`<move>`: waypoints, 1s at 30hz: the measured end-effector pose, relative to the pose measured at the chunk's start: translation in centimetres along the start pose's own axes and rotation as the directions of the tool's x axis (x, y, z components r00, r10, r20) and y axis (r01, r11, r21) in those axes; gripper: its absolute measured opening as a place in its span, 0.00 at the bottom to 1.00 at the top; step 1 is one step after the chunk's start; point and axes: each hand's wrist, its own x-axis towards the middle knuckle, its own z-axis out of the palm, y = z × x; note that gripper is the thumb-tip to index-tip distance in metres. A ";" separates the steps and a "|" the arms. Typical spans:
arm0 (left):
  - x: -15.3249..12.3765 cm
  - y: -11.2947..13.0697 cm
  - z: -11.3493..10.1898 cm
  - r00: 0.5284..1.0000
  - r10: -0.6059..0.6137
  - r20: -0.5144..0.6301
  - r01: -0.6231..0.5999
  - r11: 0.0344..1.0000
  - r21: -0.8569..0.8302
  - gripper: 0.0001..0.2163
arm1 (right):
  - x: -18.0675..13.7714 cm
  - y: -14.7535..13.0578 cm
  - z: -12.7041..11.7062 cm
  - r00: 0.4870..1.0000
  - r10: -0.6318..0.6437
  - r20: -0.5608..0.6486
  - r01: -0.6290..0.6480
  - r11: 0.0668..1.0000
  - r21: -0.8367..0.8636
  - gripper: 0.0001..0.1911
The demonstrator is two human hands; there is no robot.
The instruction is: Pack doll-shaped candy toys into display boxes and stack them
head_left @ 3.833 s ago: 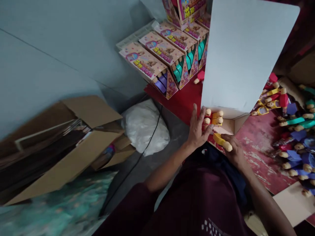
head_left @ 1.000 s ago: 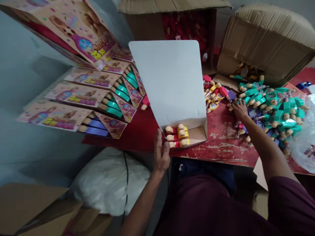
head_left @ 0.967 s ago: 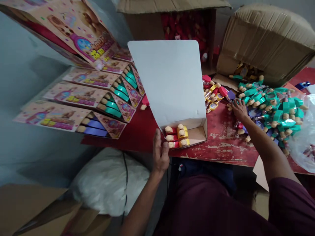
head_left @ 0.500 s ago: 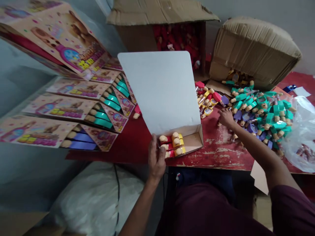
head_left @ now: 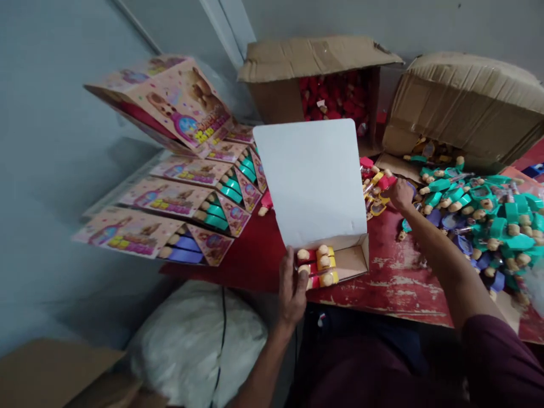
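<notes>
A small display box (head_left: 355,259) with its white lid (head_left: 312,181) raised stands at the table's front edge. Inside it, red bear-headed plastic pieces (head_left: 304,255) lie at the left and yellow bear-headed pieces (head_left: 326,264) beside them; the right part shows bare cardboard. My left hand (head_left: 293,292) grips the box's left end, its thumb over the near side. My right hand (head_left: 402,195) is at the loose red and yellow pieces (head_left: 374,192), fingers curled; what they hold, if anything, is hidden. Green and purple pieces (head_left: 480,221) are heaped to its right.
Filled display boxes (head_left: 168,195) line the table's left side, with a large printed box (head_left: 178,107) above them. Two cartons (head_left: 272,102) (head_left: 467,102) holding more pieces stand at the back. A white sack (head_left: 182,340) sits below the red table (head_left: 255,255).
My right hand has moved left from the purple and green heap to the red and yellow pieces. My left hand stays on the box. The whole view has shifted.
</notes>
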 end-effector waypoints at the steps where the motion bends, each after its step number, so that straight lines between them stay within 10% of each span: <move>1: 0.0 0.0 -0.1 1.000 0.002 0.006 -0.002 1.000 0.005 0.30 | -1.0 0.3 -0.9 0.998 0.000 -0.058 0.004 0.997 0.076 0.20; 8: 0.2 1.3 -0.1 0.997 0.078 0.017 -0.080 0.988 0.135 0.39 | -17.9 2.2 -11.6 0.924 -0.074 -0.376 0.360 0.507 0.783 0.14; 13: 0.8 2.6 0.6 0.992 0.125 -0.004 -0.121 0.967 0.225 0.41 | -27.0 0.5 -10.9 0.896 -0.429 -0.114 0.372 0.586 0.720 0.17; 20: 0.8 2.8 0.9 0.991 0.137 0.000 -0.133 0.960 0.248 0.38 | -27.2 -1.2 -1.9 0.672 -0.737 -0.072 0.638 0.525 0.563 0.25; 25: 0.7 2.5 1.1 0.992 0.127 -0.025 -0.118 0.966 0.230 0.37 | -26.2 -1.9 -3.1 0.591 -0.802 0.088 0.668 0.548 0.504 0.31; 30: 0.8 2.9 1.3 0.994 0.107 -0.006 -0.104 0.976 0.190 0.37 | -23.5 -5.3 -3.8 0.604 -0.738 0.300 0.632 0.673 0.384 0.15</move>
